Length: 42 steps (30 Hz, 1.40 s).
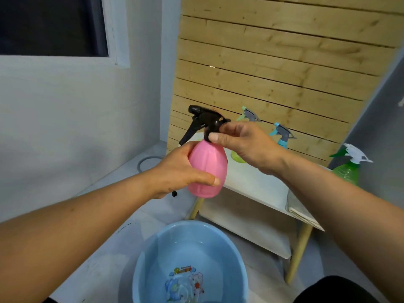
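Room lies open between pink bottle (207, 169) and basin (166, 243) below.

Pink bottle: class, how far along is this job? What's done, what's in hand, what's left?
Done: the basin holds water. In hand: the left hand grips the pink bottle, and the right hand pinches the collar of its spray head, which sits on the neck. Left: loosening or tightening can't be told. The lime bottle, blue bottle and green bottle stand capped on the table.
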{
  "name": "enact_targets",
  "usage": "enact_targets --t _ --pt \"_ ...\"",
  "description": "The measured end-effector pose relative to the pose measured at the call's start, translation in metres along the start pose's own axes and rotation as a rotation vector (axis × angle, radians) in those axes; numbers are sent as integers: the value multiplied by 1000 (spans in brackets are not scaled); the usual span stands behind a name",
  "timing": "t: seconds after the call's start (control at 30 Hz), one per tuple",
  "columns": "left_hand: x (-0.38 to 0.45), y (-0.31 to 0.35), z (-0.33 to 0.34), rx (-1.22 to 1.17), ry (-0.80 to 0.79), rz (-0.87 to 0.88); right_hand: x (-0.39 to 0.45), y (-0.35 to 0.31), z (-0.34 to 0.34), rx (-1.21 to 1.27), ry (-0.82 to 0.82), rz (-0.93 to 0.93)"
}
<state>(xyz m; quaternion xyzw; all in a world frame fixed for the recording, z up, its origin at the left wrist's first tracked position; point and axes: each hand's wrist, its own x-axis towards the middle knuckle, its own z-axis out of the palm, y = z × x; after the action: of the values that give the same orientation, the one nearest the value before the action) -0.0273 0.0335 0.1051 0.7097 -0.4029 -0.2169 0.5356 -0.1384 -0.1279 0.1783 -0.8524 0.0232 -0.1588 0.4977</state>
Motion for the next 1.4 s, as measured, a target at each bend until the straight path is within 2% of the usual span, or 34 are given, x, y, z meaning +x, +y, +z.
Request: enact_targets --t 0.1,0.3,0.5,0.57,0.7,0.83,0.97,1.2,1.4 --pt "2 0 5 53 66 4 1 4 8 -75 93 -28" --pt "12 1 12 68 92 11 2 15 13 -200 244 -41" --pt "26 -2 20 53 10 23 2 25 -13 53 161 49" --pt "31 -2 26 48 -20 26 3 27 -27 49 170 18" --pt "50 1 39 38 -64 27 11 13 -60 -222 165 -52" --pt "81 18 54 17 -96 41 19 -10 -96 -469 75 -17" --pt "120 42 75 -26 -175 90 24 -23 -141 -688 83 32" --pt "189 64 138 -71 -226 119 19 -11 -218 -845 208 189" --pt "213 45 222 -210 -120 120 14 42 -274 -914 225 322"
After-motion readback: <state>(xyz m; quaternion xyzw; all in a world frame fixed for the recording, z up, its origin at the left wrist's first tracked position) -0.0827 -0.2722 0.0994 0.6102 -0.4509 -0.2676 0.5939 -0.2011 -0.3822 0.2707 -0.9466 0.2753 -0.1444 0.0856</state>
